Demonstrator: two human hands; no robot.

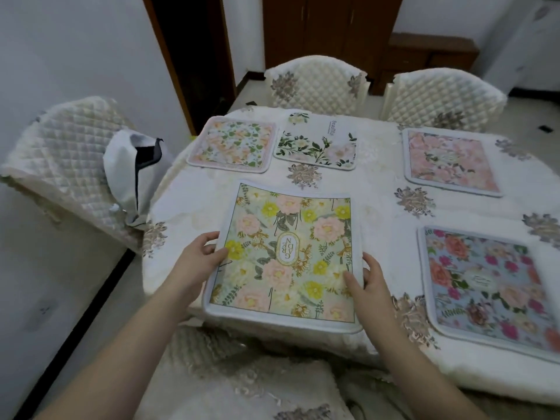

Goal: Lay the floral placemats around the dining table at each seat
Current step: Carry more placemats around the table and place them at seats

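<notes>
A yellow-and-pink floral placemat (288, 256) lies at the near edge of the dining table (378, 189), its near end over the table's edge. My left hand (200, 256) grips its left edge, thumb on top. At its right edge my right hand (368, 278) holds it the same way. Several other floral placemats lie flat on the table: a peach-and-green one (231, 144) at far left, a white one with green leaves (316, 140) beside it, a pink one (451, 160) at far right, and a blue one with red flowers (491, 286) at near right.
Quilted cream chairs stand around the table: one at left (60, 159) with a white garment (133, 174) draped on it, two at the far side (315, 80) (442, 95), and a seat just below me (242, 383). A wooden cabinet (330, 28) and doorway lie behind.
</notes>
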